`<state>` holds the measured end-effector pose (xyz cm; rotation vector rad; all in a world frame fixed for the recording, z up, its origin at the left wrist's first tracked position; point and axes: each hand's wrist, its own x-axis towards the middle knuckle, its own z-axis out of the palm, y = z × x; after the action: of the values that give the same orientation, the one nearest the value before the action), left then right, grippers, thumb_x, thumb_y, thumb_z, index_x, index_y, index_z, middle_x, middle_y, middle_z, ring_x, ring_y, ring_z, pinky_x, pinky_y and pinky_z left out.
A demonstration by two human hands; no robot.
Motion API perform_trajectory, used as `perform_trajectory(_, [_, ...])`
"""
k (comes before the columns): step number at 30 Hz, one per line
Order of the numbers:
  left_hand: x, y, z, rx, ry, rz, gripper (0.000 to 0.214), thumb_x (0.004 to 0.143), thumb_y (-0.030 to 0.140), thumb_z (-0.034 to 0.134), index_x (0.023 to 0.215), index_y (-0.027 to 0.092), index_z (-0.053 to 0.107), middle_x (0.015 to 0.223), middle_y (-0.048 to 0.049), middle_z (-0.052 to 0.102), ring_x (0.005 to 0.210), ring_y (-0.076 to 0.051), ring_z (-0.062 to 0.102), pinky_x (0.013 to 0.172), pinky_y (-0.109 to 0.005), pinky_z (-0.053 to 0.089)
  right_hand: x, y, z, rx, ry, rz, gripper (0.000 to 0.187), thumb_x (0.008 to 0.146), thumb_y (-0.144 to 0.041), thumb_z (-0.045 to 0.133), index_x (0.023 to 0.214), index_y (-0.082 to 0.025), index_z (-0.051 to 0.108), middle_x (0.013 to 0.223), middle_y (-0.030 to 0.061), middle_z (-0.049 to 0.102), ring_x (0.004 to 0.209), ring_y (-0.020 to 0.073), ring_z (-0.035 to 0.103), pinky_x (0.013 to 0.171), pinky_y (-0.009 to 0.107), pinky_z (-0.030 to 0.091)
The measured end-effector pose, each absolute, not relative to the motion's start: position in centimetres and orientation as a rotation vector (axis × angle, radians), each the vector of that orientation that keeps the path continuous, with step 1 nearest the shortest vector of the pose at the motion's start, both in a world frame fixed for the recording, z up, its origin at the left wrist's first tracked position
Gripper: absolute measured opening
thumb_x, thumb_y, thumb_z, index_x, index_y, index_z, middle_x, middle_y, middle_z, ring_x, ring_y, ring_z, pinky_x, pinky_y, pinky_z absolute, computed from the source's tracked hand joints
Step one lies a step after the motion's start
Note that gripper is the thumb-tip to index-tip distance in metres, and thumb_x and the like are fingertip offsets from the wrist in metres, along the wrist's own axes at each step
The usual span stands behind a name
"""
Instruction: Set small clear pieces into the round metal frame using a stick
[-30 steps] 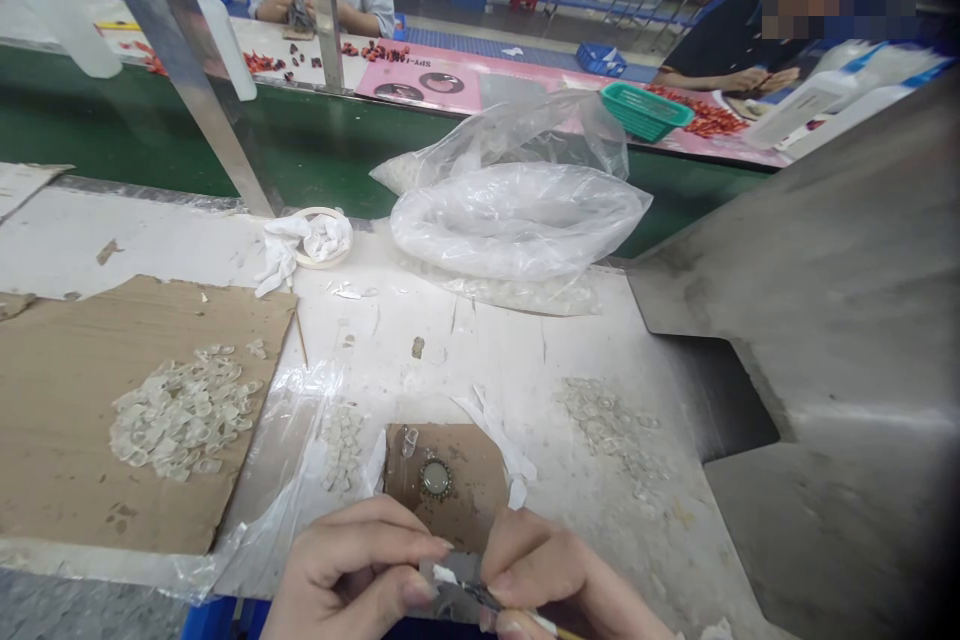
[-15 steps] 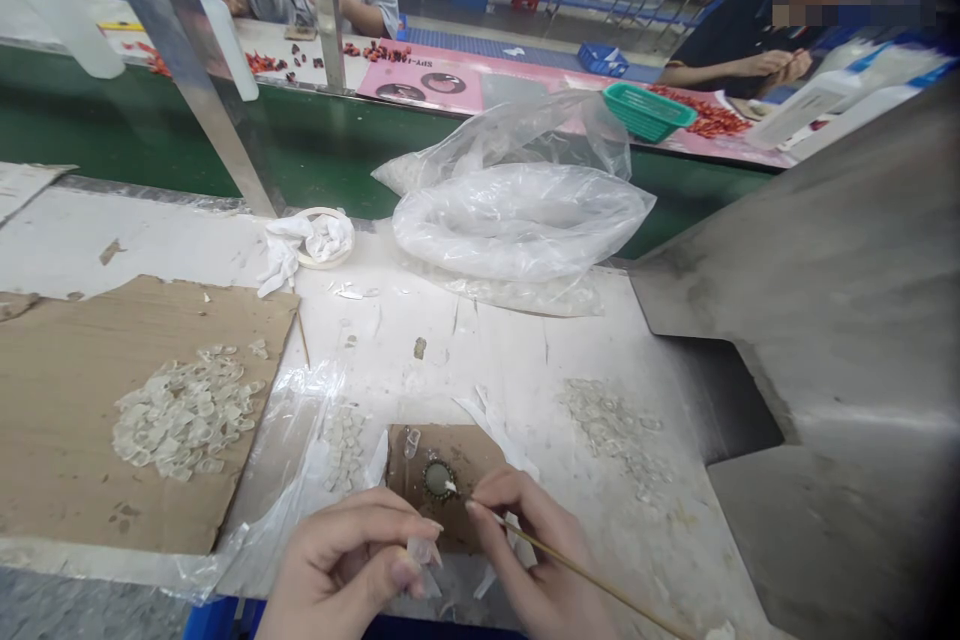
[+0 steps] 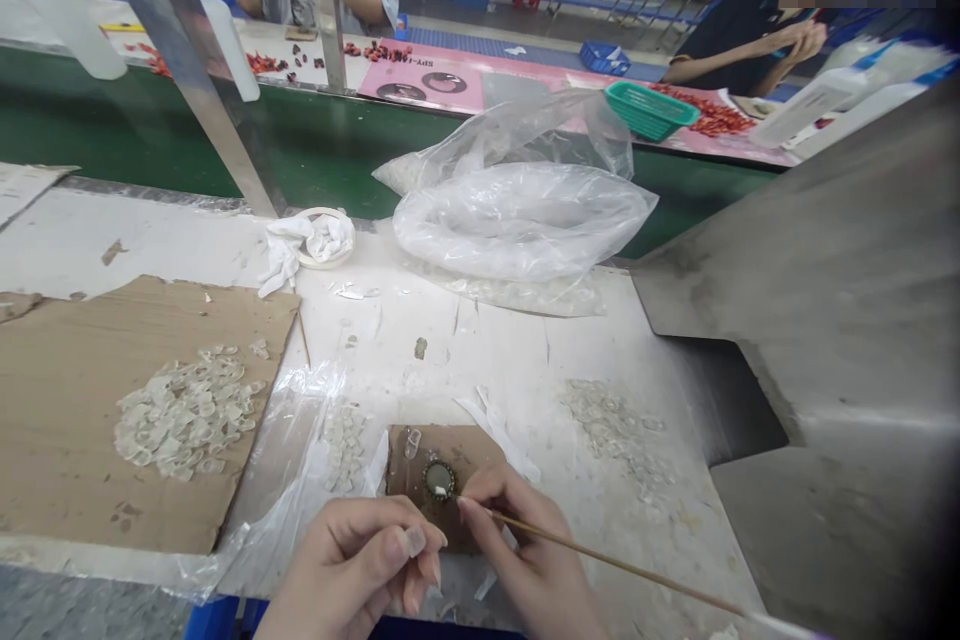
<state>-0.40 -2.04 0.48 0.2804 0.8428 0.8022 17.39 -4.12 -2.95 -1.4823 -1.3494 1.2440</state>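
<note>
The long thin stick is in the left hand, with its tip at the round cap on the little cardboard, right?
Not quite: the long thin stick is in the right hand, not the left hand, as the head view shows. Its tip is at the round cap on the little cardboard.

Worktable [image 3: 499, 355]: white, scuffed, reaching forward from the left hand [image 3: 360, 565] and right hand [image 3: 521, 550].
Large cardboard [image 3: 60, 400]: flat, left of the left hand.
Small cardboard [image 3: 472, 445]: just ahead, between both hands.
Clear pieces [image 3: 615, 435]: scattered beyond the right hand, rightward.
Plastic bag [image 3: 525, 250]: well ahead of both.
</note>
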Motion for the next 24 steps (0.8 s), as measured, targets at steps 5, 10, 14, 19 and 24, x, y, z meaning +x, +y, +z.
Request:
perform_trajectory(5, [-0.4,-2.5,-0.4,0.471,0.852,0.815,0.031,0.068,0.051,0.089,0.066,0.020,0.085,0.061,-0.0013,0.069,0.046,-0.004,0.053,0.051,-0.017,0.042,16.8,-4.4,0.5,-0.990,-0.746,1.643,0.034,0.090,-0.049,0.068,0.074,-0.024,0.051,0.059,-0.0063,0.045,0.049,0.0113,0.031,0.051,0.025,0.028])
perform_trajectory(10, [-0.5,-2.8,-0.8,0.492,0.755,0.731,0.030,0.069,0.052,0.087,0.065,0.023,0.085,0.059,-0.0001,0.067,0.045,-0.003,0.049,0.050,-0.018,0.038,16.0,-4.4,1.3,-0.938,-0.645,1.726,0.032,0.088,-0.043,0.073,0.074,-0.021,0.054,0.062,-0.0050,0.050,0.051,0.0097,0.032,0.052,0.025,0.026])
perform_trajectory(14, [-0.6,-2.7,-0.7,0.484,0.755,0.708,0.032,0.066,0.054,0.088,0.065,0.023,0.084,0.058,0.0002,0.066,0.045,-0.004,0.049,0.050,-0.018,0.037,16.1,-4.3,0.9,-0.930,-0.658,1.733,0.032,0.087,-0.042,0.075,0.073,-0.021,0.056,0.061,-0.0044,0.053,0.050,0.0091,0.035,0.052,0.025,0.027])
perform_trajectory(19, [-0.6,-2.7,-0.7,0.493,0.753,0.688,0.032,0.066,0.056,0.088,0.065,0.023,0.085,0.057,0.0007,0.063,0.046,-0.004,0.048,0.050,-0.018,0.036,16.2,-4.4,0.9,-0.934,-0.623,1.764,0.030,0.086,-0.041,0.077,0.074,-0.020,0.059,0.062,-0.0042,0.054,0.050,0.0082,0.036,0.053,0.024,0.028])
perform_trajectory(24, [-0.7,-2.7,-0.4,0.503,0.760,0.658,0.034,0.064,0.058,0.088,0.066,0.025,0.085,0.057,0.0010,0.061,0.046,-0.004,0.045,0.050,-0.019,0.036,16.2,-4.3,0.8,-0.934,-0.631,1.767,0.030,0.086,-0.041,0.077,0.074,-0.020,0.058,0.062,-0.0040,0.054,0.051,0.0083,0.037,0.052,0.024,0.028])
